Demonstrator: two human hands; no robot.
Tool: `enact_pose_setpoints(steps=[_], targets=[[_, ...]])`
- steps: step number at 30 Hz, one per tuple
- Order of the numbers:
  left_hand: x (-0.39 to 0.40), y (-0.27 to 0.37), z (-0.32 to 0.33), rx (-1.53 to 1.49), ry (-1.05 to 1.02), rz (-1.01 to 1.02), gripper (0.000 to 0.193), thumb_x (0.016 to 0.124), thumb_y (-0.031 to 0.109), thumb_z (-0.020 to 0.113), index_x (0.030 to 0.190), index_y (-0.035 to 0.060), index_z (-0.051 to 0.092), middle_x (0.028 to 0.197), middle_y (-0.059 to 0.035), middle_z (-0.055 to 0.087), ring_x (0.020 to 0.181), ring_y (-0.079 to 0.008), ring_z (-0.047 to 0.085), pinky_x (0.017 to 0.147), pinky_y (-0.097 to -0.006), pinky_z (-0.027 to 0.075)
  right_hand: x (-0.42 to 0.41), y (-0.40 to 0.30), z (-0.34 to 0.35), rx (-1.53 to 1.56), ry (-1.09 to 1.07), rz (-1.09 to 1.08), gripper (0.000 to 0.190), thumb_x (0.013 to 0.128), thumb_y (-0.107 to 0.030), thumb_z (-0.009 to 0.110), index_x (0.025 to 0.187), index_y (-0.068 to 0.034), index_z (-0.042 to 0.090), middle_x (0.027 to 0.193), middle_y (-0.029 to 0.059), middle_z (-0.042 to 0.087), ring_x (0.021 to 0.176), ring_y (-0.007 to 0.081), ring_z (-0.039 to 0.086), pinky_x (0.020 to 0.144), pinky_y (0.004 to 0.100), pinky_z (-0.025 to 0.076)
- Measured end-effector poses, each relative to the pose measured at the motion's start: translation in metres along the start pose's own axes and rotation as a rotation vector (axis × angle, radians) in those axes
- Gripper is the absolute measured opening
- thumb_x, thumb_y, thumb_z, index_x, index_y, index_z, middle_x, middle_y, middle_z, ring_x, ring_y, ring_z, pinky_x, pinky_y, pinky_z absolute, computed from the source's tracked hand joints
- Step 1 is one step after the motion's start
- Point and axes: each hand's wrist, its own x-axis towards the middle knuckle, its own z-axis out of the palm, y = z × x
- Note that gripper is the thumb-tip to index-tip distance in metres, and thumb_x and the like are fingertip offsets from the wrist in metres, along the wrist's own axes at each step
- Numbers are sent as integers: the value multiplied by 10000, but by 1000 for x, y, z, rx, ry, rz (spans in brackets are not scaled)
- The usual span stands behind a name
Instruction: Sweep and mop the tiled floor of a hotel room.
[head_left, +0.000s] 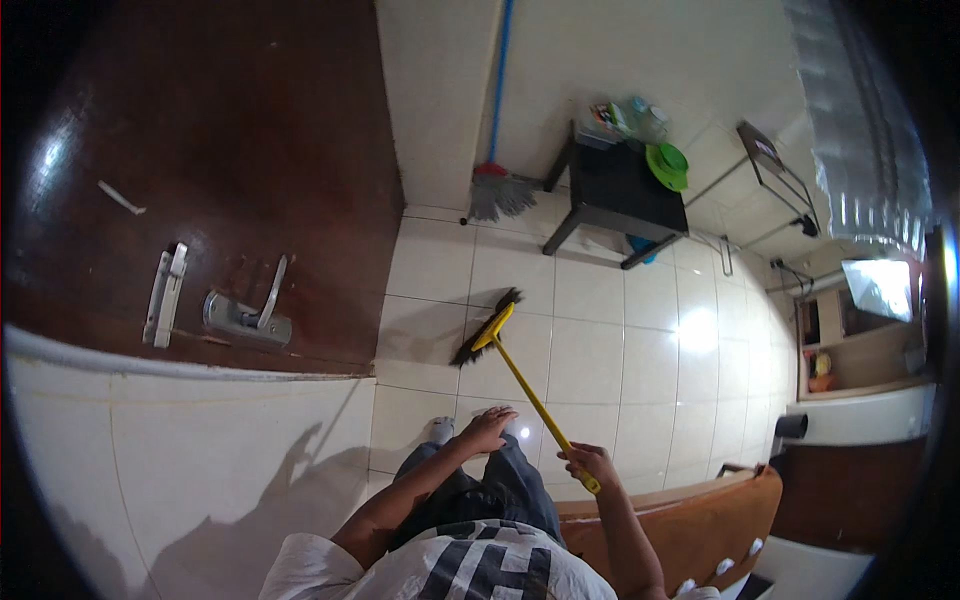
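Observation:
A yellow-handled push broom (493, 327) with dark bristles rests its head on the tiled floor ahead of my feet. My right hand (589, 461) is closed around the lower end of its yellow handle, on the right of my legs. My left hand (489, 430) holds nothing; it hovers over my legs with its fingers extended, apart from the handle. Part of each foot shows beyond my dark trousers.
A brown door (225, 150) with a lever handle (259, 311) stands at left. By the wall are a grey string mop (501, 195) with a blue pole and a black side table (626, 184) holding a green container (667, 166). An orange-brown padded seat (675, 529) lies at lower right.

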Motion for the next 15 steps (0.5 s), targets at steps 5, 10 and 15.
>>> enact_pose_setpoints(steps=[5, 10, 15], targets=[[18, 3, 12, -52, 214, -83, 630, 619, 61, 642, 1193, 80, 383, 1240, -115, 402, 1164, -281, 361, 964, -368, 320, -61, -50, -50, -512, -82, 83, 369, 802, -83, 528, 1138, 51, 457, 837, 120, 617, 522, 114, 534, 452, 217, 451], [52, 18, 34, -150, 369, -151, 614, 613, 47, 626, 1181, 67, 392, 1221, -128, 414, 1124, -285, 401, 954, -358, 330, -33, -123, -109, -814, -267, 254, 390, 785, -145, 589, 1138, -10, 489, 848, 81, 637, 540, 96, 548, 457, 211, 455], [71, 48, 46, -140, 499, -160, 643, 608, 41, 634, 1197, 58, 375, 1239, -142, 394, 1135, -295, 390, 973, -357, 307, 83, -145, -104, -1001, -469, 165, 344, 767, -164, 625, 1070, -22, 544, 798, 86, 640, 573, 117, 574, 465, 225, 465]])
